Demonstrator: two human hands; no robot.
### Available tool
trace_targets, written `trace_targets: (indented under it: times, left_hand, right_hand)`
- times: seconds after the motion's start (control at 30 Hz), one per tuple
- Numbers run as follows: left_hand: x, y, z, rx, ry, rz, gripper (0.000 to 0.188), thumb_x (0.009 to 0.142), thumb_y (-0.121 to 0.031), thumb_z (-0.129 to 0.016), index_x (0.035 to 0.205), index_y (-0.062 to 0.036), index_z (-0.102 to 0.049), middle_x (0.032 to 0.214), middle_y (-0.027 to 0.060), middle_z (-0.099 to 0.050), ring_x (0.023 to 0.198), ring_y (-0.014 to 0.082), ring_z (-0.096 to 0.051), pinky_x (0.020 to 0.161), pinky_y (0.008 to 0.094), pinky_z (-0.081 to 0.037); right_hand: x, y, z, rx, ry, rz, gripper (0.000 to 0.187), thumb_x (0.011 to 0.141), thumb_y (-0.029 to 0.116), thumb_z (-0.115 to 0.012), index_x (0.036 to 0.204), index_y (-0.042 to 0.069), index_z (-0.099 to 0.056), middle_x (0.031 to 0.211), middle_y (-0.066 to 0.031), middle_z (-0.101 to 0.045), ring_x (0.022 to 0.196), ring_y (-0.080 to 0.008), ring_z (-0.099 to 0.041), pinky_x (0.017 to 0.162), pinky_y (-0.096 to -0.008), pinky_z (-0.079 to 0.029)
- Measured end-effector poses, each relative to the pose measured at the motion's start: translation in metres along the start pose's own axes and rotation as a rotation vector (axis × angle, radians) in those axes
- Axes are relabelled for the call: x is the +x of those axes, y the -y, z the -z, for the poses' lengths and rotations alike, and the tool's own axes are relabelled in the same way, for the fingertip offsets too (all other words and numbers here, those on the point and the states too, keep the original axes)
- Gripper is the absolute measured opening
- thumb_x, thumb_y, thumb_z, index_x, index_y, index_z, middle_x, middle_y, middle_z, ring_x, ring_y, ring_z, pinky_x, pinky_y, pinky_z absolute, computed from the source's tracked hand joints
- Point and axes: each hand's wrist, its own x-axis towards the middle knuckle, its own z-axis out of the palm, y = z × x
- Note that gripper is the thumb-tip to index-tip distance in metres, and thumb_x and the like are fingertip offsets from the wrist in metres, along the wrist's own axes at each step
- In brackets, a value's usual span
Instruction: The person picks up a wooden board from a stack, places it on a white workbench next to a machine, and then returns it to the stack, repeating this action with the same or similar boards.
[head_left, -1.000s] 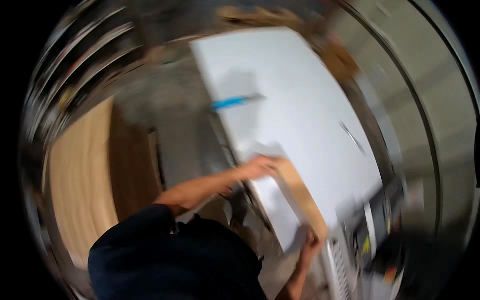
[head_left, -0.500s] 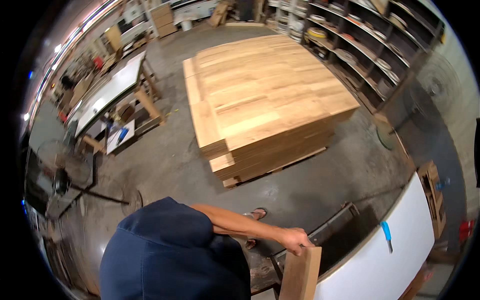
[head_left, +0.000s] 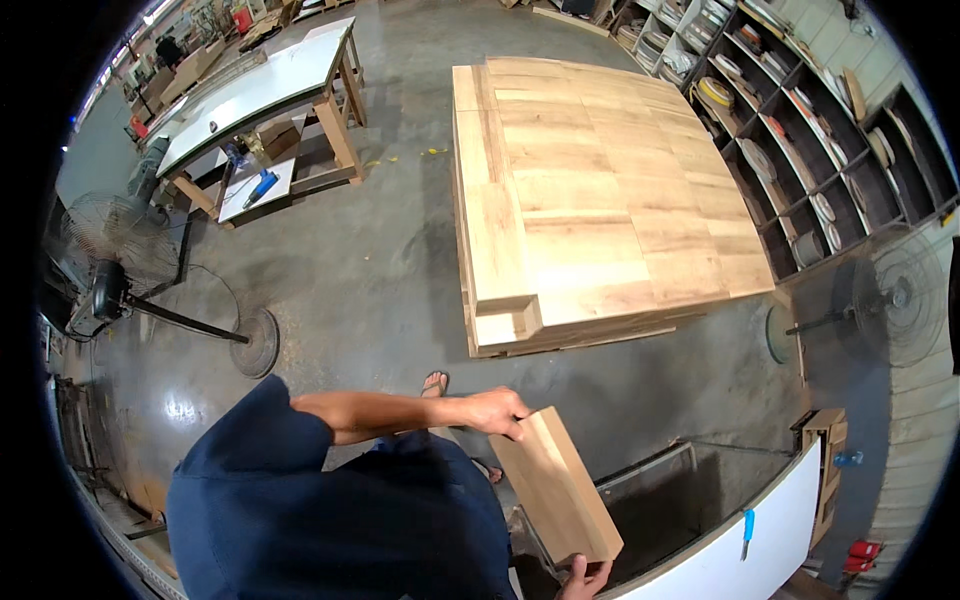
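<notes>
A thick light-wood board (head_left: 552, 485) slants across the space in front of my body, its broad face turned up. My left hand (head_left: 497, 412) is closed around its far end, thumb over the upper edge. At the near end my right hand (head_left: 585, 578) grips the board's corner; the picture's lower edge cuts off part of this hand. Just right of the board is a white-topped table (head_left: 700, 562) with a blue-handled knife (head_left: 748, 533) lying on it.
A large pallet stack of wood boards (head_left: 610, 190) stands ahead. Pedestal fans stand at left (head_left: 110, 285) and right (head_left: 890, 300). A white worktable (head_left: 270, 85), with a blue power tool (head_left: 262, 188) on its lower shelf, is far left. Shelves of edging rolls (head_left: 790, 150) line the far right.
The board has moved left and away from the white-topped table, with more of its face showing. My right hand has come into view at its near end. The view has shifted.
</notes>
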Motion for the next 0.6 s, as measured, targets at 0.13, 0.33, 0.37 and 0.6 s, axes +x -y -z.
trace_targets:
  times: [0.13, 0.33, 0.37, 0.6]
  left_hand:
    - [-0.033, 0.005, 0.08, -0.003, -0.036, 0.295, 0.029, 0.066, -0.02, -0.068, 0.091, -0.0053, -0.066, 0.075, 0.0185, -0.062, 0.071, 0.0317, -0.06, 0.063, 0.0387, -0.046]
    - [-0.08, 0.072, 0.158, 0.009, -0.2, 0.257, 0.032, 0.066, -0.021, -0.07, 0.093, -0.0029, -0.065, 0.072, 0.0186, -0.062, 0.067, 0.0283, -0.062, 0.061, 0.0371, -0.048]
    - [-0.086, 0.073, 0.172, -0.026, -0.173, 0.354, 0.032, 0.067, -0.021, -0.07, 0.094, -0.0038, -0.066, 0.071, 0.017, -0.063, 0.066, 0.0264, -0.062, 0.061, 0.0359, -0.048]
    - [-0.111, 0.079, 0.222, 0.043, -0.215, 0.496, 0.031, 0.068, -0.021, -0.071, 0.095, -0.0063, -0.066, 0.077, 0.015, -0.065, 0.064, 0.0198, -0.059, 0.061, 0.0317, -0.046]
  right_hand:
    - [0.023, 0.012, -0.066, -0.195, 0.066, 0.145, 0.058, 0.078, 0.019, -0.069, 0.125, -0.001, -0.042, 0.118, -0.0138, -0.05, 0.106, -0.021, -0.047, 0.091, -0.0331, -0.037]
    - [0.057, 0.044, -0.179, -0.031, 0.273, 0.113, 0.041, 0.076, 0.011, -0.065, 0.112, -0.002, -0.05, 0.1, -0.0063, -0.058, 0.09, -0.0137, -0.053, 0.081, -0.0278, -0.04]
    - [0.062, 0.044, -0.191, -0.053, 0.281, 0.112, 0.04, 0.077, 0.011, -0.065, 0.112, -0.002, -0.05, 0.099, -0.0063, -0.058, 0.089, -0.0136, -0.053, 0.081, -0.028, -0.04]
    - [0.095, 0.072, -0.251, -0.106, 0.41, 0.076, 0.035, 0.076, 0.007, -0.062, 0.108, -0.001, -0.05, 0.097, -0.0069, -0.057, 0.088, -0.014, -0.053, 0.081, -0.0281, -0.04]
